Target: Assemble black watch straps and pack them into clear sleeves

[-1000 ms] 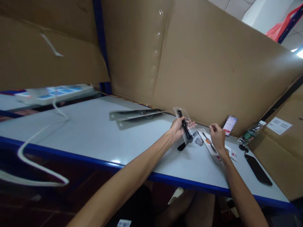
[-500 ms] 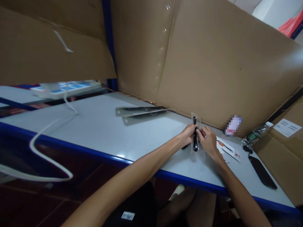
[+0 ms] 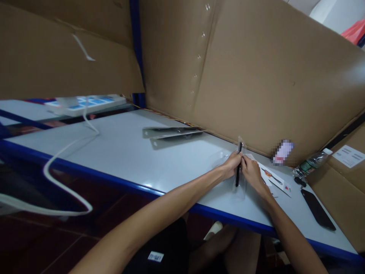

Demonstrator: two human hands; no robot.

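Both hands meet at a clear plastic pack [image 3: 236,192] with a long black object [image 3: 237,179] inside, held upright above the table. The pack is seen nearly edge-on. My left hand [image 3: 233,163] is closed on its left side. My right hand [image 3: 252,169] pinches it from the right, fingertips close to the left hand's. The fingers hide the middle of the black object. Just right of my right hand lie white printed cards [image 3: 275,178] with a picture of a tool on them. Behind the left hand is a piece of clear plastic [image 3: 221,155].
Several flat packs [image 3: 171,137] lie by the cardboard wall [image 3: 256,68]. To the right are a plastic bottle [image 3: 312,163], small black round things [image 3: 300,181] and a dark phone-like slab [image 3: 318,209]. A white cable [image 3: 47,167] hangs over the left edge near a power strip [image 3: 88,105].
The pack has turned from showing its broad face to nearly edge-on. My hands have come closer together, and my right fingers have closed in on it. The view has shifted slightly.
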